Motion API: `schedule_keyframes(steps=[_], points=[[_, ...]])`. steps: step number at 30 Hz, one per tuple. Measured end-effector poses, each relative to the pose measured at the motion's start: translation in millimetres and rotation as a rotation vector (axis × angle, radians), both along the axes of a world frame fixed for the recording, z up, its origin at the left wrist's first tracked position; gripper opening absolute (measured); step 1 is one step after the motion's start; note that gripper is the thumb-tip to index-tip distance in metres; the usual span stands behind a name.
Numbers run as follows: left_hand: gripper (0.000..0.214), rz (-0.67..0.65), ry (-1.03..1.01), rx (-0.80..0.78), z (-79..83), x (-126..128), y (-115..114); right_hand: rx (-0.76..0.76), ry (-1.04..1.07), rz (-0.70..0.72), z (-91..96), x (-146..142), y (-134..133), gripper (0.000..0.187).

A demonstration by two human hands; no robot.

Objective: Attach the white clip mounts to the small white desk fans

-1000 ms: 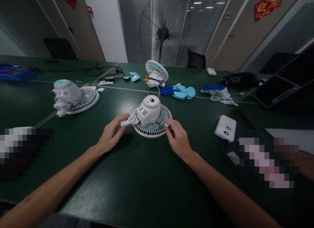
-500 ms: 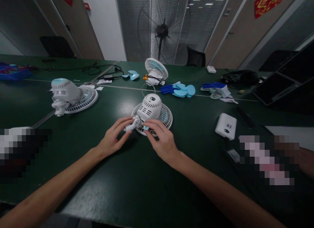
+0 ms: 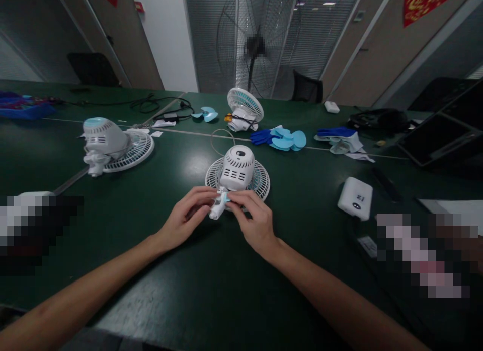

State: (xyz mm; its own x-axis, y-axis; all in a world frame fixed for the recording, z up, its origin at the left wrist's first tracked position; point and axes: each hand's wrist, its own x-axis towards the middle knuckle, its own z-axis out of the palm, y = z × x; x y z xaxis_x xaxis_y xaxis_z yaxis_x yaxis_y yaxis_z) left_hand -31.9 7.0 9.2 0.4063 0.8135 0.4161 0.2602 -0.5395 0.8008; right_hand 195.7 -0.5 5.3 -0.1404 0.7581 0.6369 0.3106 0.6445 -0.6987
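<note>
A small white fan [image 3: 238, 164] lies grille-down on the green table in front of me, its rounded motor housing facing up. On its near side, a white bracket [image 3: 216, 210] sticks out toward me. My left hand [image 3: 181, 221] pinches this bracket from the left, with thumb and fingers around it. From the right, my right hand [image 3: 257, 221] closes thumb and fingertips on a light-blue knob [image 3: 226, 197] at the bracket joint. Fingers partly cover the joint. A thin pale cord [image 3: 213, 142] loops behind the housing.
Another fan [image 3: 109, 144] lies at left, a third [image 3: 243, 112] farther back. Light-blue fan blades [image 3: 289, 138], blue-and-white gloves [image 3: 339, 137] and black cables [image 3: 151, 104] lie along the back. A white power bank [image 3: 355, 197] is at right, near a co-worker's blurred hand [image 3: 456, 235].
The fan has turned, so its bracket now points more toward me instead of left. Both hands moved along with it, keeping their grip. The whole view shifted slightly.
</note>
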Motion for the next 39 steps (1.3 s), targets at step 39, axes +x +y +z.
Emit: schedule_keyframes(steps=[39], points=[[0.016, 0.228, -0.436, -0.363, -4.6, 66, -34, 0.022, -0.044, 0.047, -2.0, 28, -12, 0.022]])
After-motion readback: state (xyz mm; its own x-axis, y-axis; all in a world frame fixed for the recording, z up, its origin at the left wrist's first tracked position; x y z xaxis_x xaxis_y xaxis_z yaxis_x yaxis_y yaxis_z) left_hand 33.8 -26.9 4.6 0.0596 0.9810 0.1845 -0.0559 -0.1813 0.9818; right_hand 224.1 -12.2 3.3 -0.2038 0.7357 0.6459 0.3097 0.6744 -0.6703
